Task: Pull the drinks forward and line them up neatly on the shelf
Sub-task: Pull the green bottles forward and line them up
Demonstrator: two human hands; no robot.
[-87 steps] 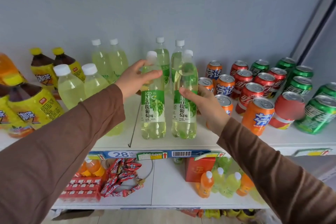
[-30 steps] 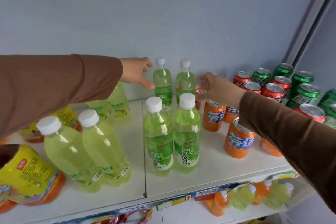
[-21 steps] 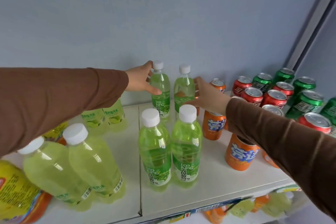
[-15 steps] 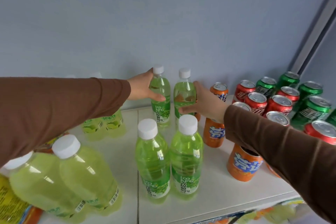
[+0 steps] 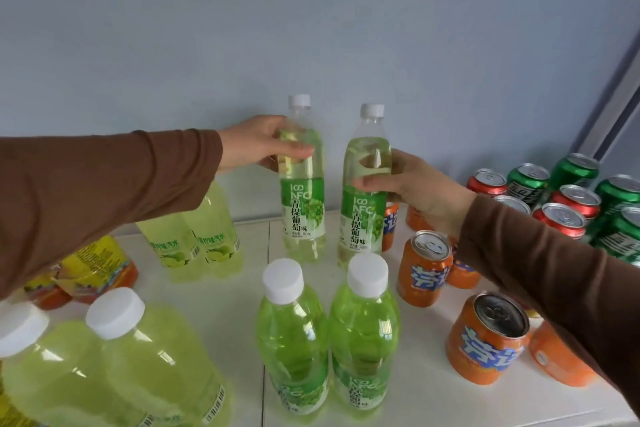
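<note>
We see a white shelf [image 5: 239, 291] carrying green bottles [image 5: 294, 340] at the front middle, yellow-green bottles [image 5: 145, 367] to their left, orange cans [image 5: 424, 274] to their right, and red cans [image 5: 559, 220] and green cans [image 5: 620, 232] far right.

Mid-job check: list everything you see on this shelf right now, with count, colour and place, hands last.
Held green grape-drink plastic bottles: 2, white caps, at the back, one in each hand.
Front green grape-drink plastic bottles: 2, white caps, side by side near the shelf edge.
Pale yellow-green lemon-soda plastic bottles: 4 visible, two at the back left, two at the front left.
Yellow-labelled tea bottles: at least 2, far left, mostly hidden.
Orange soda cans: about 6, right of the grape bottles.
Red cans: about 3, far right.
Green cans: about 5, far right.
White shelf: 1, under everything.
Left hand: grips the left held bottle.
Right hand: grips the right held bottle.
</note>
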